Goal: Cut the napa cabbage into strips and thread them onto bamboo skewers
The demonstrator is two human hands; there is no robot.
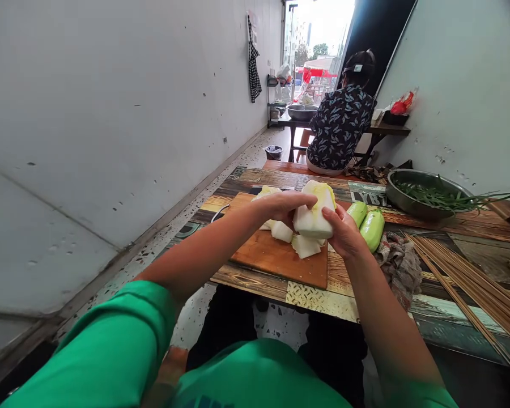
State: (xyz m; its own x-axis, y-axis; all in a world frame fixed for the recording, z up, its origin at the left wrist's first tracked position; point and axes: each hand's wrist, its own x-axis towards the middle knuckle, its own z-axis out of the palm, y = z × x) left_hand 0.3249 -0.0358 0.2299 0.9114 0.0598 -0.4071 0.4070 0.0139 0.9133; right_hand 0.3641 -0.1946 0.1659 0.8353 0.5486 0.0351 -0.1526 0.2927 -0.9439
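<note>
Between my two hands is a pale chunk of napa cabbage [315,211], white at the thick end with yellow leaf edges. My left hand [289,205] grips it from the left, thumb across its face. On the other side my right hand [342,228] holds it with the thumb in front. Both are raised over a wooden cutting board [276,262]. Cut cabbage pieces [306,246] lie on the board beneath and behind my hands. Just right of my right hand rest two light green squashes [372,229].
A crumpled cloth [402,263] and many bamboo skewers [467,277] lie at the right. Behind them stands a metal basin [425,207] of long green vegetables. Farther off, a person [343,124] in a patterned shirt sits facing away, near another basin [302,112].
</note>
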